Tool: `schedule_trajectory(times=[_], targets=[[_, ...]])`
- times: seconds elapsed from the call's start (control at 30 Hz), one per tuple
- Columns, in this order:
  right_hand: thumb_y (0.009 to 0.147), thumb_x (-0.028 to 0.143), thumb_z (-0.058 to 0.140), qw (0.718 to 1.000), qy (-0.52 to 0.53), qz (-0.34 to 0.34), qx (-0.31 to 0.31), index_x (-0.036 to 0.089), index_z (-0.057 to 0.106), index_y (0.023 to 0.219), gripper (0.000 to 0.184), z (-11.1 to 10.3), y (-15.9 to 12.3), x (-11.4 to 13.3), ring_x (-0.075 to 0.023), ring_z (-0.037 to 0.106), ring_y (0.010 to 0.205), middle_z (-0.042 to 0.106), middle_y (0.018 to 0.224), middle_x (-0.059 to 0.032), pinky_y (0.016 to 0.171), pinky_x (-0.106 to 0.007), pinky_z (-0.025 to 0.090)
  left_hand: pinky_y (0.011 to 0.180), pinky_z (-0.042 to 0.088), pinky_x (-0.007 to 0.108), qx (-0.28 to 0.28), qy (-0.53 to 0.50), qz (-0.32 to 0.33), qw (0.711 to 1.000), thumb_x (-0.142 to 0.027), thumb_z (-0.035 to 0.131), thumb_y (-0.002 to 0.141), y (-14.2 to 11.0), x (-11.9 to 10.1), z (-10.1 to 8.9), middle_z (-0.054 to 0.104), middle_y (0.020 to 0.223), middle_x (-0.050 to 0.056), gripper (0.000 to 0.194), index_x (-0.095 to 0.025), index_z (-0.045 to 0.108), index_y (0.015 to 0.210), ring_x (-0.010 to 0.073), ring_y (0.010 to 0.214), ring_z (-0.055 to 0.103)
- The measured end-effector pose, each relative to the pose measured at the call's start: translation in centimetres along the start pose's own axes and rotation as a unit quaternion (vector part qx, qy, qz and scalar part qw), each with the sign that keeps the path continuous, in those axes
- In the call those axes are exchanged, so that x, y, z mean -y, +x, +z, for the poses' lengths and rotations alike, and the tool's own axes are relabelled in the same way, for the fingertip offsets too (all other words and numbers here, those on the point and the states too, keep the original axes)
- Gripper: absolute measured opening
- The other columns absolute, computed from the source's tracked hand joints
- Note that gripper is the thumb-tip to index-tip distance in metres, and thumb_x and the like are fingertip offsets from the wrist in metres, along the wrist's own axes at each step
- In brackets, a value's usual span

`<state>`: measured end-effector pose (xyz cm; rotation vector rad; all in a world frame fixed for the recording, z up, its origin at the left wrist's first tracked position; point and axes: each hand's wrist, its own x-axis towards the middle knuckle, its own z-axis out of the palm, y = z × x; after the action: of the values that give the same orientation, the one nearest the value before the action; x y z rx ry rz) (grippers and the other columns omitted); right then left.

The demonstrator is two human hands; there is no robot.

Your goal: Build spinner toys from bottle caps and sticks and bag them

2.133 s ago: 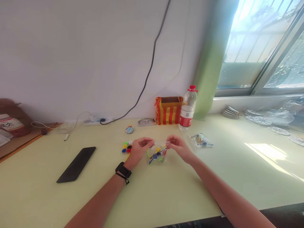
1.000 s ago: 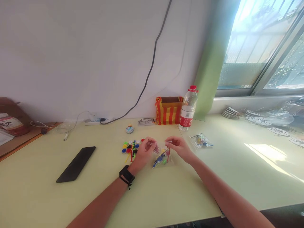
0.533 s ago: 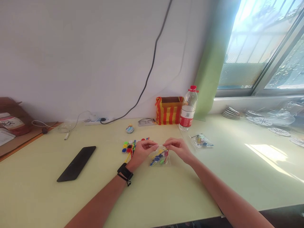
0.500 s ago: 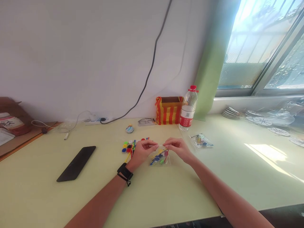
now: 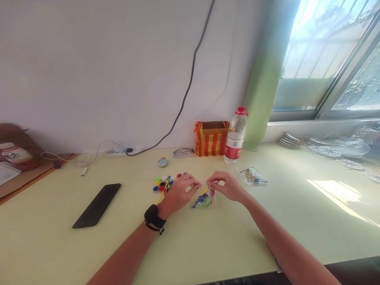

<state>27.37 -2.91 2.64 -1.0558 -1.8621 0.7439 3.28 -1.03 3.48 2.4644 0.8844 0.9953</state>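
Left hand [image 5: 178, 194]: fingers [image 5: 196, 184] pinched | Right hand [image 5: 227, 187]: fingers pinched | Forearms [image 5: 127, 251]: converging forward

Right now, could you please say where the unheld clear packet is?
In the head view, the packet lies right of the right hand, nearer than the red-capped bottle.

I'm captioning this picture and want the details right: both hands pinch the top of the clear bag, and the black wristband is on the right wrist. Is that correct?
Not quite: the black wristband is on the left wrist, as the head view shows. The rest stands: the left hand and right hand both pinch the top of the clear bag.
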Motion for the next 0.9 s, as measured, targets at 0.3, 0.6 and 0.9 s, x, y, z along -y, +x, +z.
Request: schedule_trajectory(times=[0.3,0.6,0.9], targets=[[0.078,0.016,0.059,0.947,-0.254,0.145,-0.135,0.022,0.064,0.082,0.009,-3.1,-0.2,-4.9,-0.0179,0.058,0.062,0.064,0.068,-0.0003,0.059,-0.030,0.040,0.090,0.043,0.042,0.038,0.194,0.135,0.971,-0.020,0.049,0.103,0.2,1.2,0.9,0.072,0.099,0.010,0.023,-0.022,0.072,0.106,0.0262,0.094,0.061],[0.087,0.014,0.056,0.887,-0.425,0.082,-0.159,0.021,0.066,0.094,0.014,-3.6,-0.6,-5.3,-0.0302,0.059,0.102,0.069,0.102,-0.0116,0.075,-0.038,0.045,0.080,0.041,0.039,0.128,0.297,0.225,0.919,-0.005,0.051,0.098,-0.4,-0.6,3.6,0.067,0.088,0.009,0.021,-0.018,0.064,0.088,0.0253,0.088,0.057],[0.099,0.035,0.055,0.917,-0.397,-0.013,-0.015,0.022,0.064,0.118,0.025,-0.8,-0.9,-5.0,-0.0291,0.056,0.118,0.066,0.122,-0.0116,0.095,-0.040,0.046,0.081,0.042,0.038,0.159,0.306,0.206,0.916,-0.004,0.051,0.097,-0.4,-0.2,3.7,0.066,0.090,0.007,0.019,-0.019,0.064,0.092,0.0236,0.091,0.057]])
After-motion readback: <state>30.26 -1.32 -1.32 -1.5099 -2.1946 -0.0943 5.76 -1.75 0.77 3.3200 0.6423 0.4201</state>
